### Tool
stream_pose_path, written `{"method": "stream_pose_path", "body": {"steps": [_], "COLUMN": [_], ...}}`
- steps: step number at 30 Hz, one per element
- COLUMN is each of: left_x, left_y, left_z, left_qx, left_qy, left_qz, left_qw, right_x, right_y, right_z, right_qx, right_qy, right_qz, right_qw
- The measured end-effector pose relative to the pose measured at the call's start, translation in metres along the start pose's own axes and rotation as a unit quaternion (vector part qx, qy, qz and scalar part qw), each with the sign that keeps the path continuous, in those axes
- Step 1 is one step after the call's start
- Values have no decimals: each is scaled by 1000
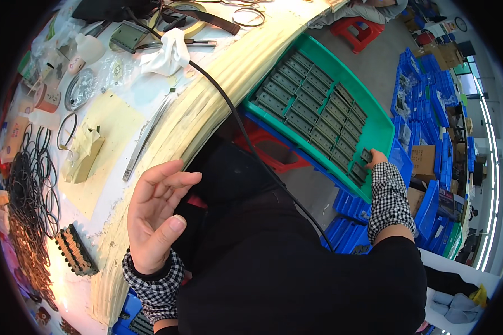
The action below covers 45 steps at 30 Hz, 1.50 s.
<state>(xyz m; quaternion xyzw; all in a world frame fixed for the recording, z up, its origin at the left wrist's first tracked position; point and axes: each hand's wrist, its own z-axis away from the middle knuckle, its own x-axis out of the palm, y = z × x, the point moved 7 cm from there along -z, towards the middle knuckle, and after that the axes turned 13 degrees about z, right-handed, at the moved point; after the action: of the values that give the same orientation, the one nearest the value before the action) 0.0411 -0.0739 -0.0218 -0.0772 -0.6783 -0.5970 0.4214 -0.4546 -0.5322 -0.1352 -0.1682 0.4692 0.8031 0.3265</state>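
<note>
The left hand [153, 215] was raised in front of the body, palm turned up and toward the camera, fingers spread and slightly curled, thumb bent inward; it held nothing. Its wrist wore a black-and-white checked cuff, and it hovered just near the rounded, tape-wrapped edge of the workbench [218, 89].

The right arm stretched out to the right and away from the body, its checked sleeve [387, 195] running down to the right hand [374, 159]. That hand reached into the near right corner of the green tray [383, 131], fingers closed around one small dark grey flat part [366, 155]. Most of the hand was hidden by the sleeve, so the grip itself could not be made out closely.

The tray sat to the right of the bench, resting on blue crates [352, 204]. In it lay the dark grey parts [310, 109] in four rough rows running from far left to near right; an exact count could not be made, but there were several dozen.

On the bench top lay one long metal pair of tweezers [145, 137], one crumpled white cloth [167, 53], one yellowish pad [103, 139], and a heap of black rubber rings [31, 195] too many to count at the far left. One black block with rows of brass-coloured contacts [75, 251] stood near the left hand. One black cable [246, 139] ran from the bench across the dark clothing.
</note>
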Motion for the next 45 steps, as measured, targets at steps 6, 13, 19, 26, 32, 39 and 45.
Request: {"method": "stream_pose_path", "body": {"steps": [6,13,19,26,32,39,45], "left_x": [-1,-7,-13,-142,-284,-390,-427], "left_y": [0,11,68,142,184,248,259], "left_z": [3,11,75,274,523,611,618], "left_qx": [2,4,168,440,243,-44,-24], "left_qy": [-2,-28,-7,543,754,817,818], "left_qz": [16,53,-145,-383,-532,-494,-407], "left_qw": [1000,998,975,604,298,294,407], "right_x": [21,11,-184,-339,-378,-374,-363], "right_y": [1,1,-12,-183,-258,-241,-221], "right_z": [-28,-42,-48,119,175,194,233], "right_qx": [-9,-60,-213,-350,-464,-454,-420], "right_qy": [-98,-53,424,566,563,604,638], "right_qz": [17,70,-282,-310,-291,-249,-258], "right_qw": [995,994,834,679,619,606,592]}}
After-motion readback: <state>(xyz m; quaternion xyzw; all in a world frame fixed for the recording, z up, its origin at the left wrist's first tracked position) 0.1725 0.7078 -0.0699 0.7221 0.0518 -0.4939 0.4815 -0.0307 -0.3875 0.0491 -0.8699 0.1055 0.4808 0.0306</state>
